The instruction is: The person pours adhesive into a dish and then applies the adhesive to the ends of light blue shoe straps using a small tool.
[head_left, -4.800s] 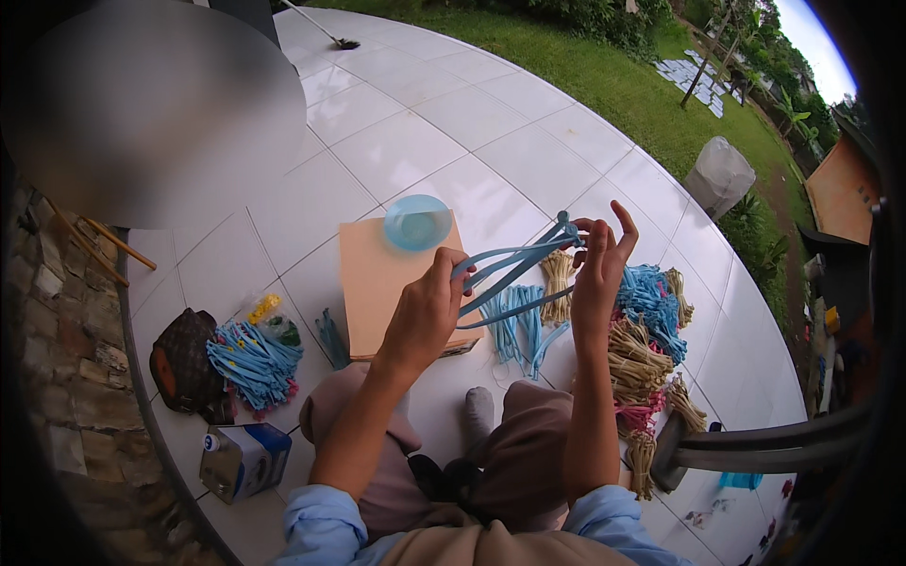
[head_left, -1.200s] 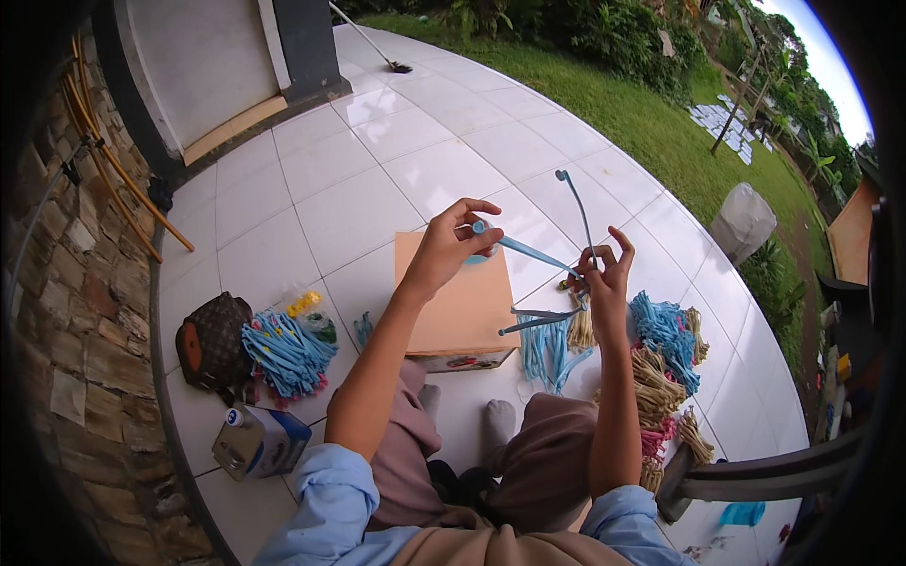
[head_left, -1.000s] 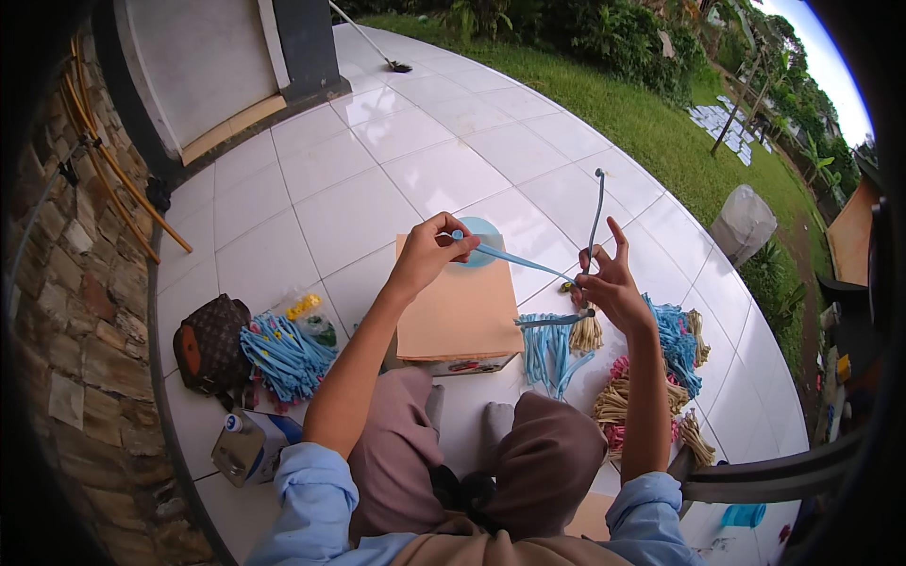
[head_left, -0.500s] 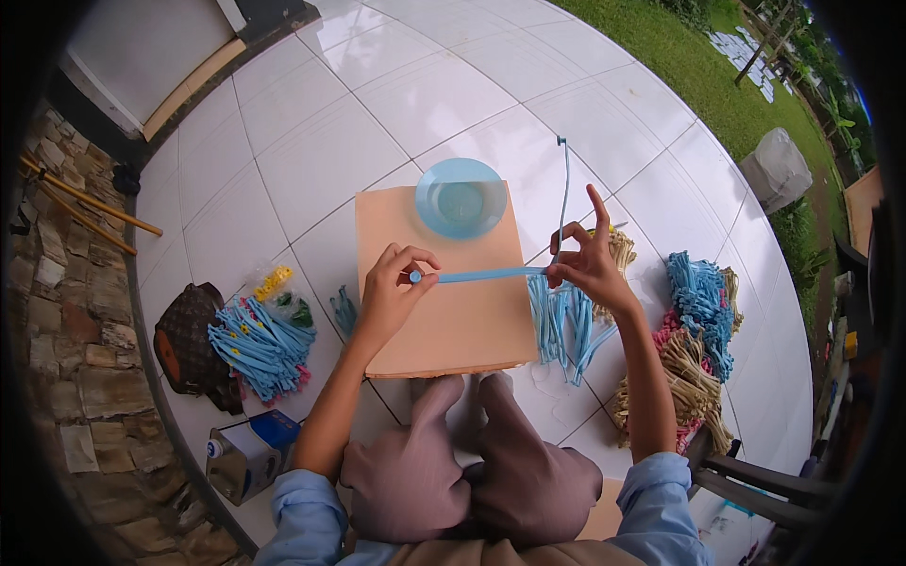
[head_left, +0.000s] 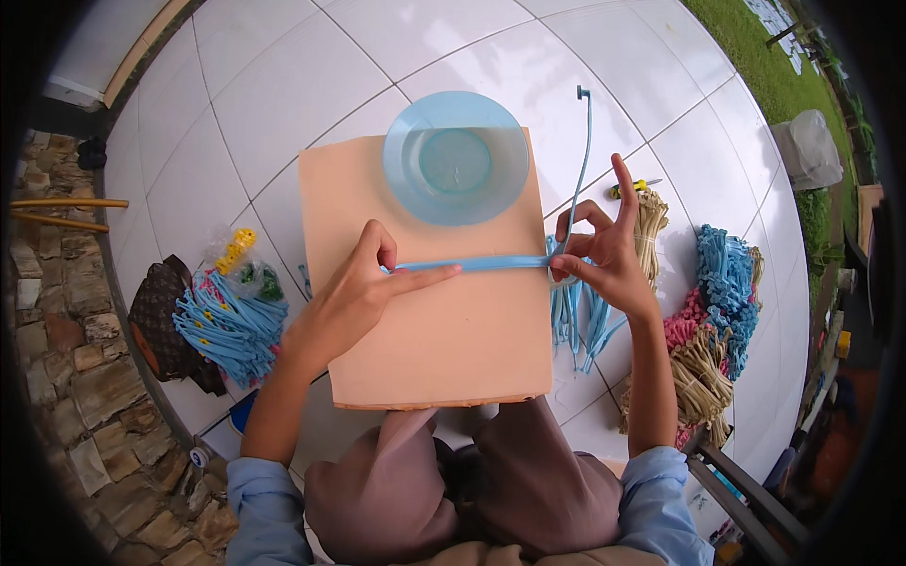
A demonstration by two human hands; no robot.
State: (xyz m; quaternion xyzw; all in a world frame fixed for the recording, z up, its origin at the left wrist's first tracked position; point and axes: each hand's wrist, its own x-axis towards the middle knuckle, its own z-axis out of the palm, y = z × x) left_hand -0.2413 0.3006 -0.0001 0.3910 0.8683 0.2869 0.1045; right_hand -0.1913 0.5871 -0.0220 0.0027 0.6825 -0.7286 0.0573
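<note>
A flat light-blue strip (head_left: 491,263) is stretched level above the tan board (head_left: 453,349). My left hand (head_left: 354,288) is at its left end, the index finger laid straight along the strip's lower edge and the other fingers bent round the end. My right hand (head_left: 604,259) pinches the right end between thumb and index finger, with one finger pointing up. From that pinch a thin blue cord (head_left: 586,141) rises, with a small dark knob at its tip. On the far part of the board stands a translucent blue bowl (head_left: 456,209).
Blue strips (head_left: 571,316) lie right of the board, near beige cord bundles (head_left: 698,382), a blue bundle (head_left: 725,283) and a yellow-black screwdriver (head_left: 634,189). At left are another blue bundle (head_left: 226,325), a brown bag (head_left: 156,307) and a bag of yellow pieces (head_left: 236,250).
My left hand has turned, its index finger now stretched along the strip, and the strip's rolled-looking left end is hidden. The view has shifted closer to the board and bowl.
</note>
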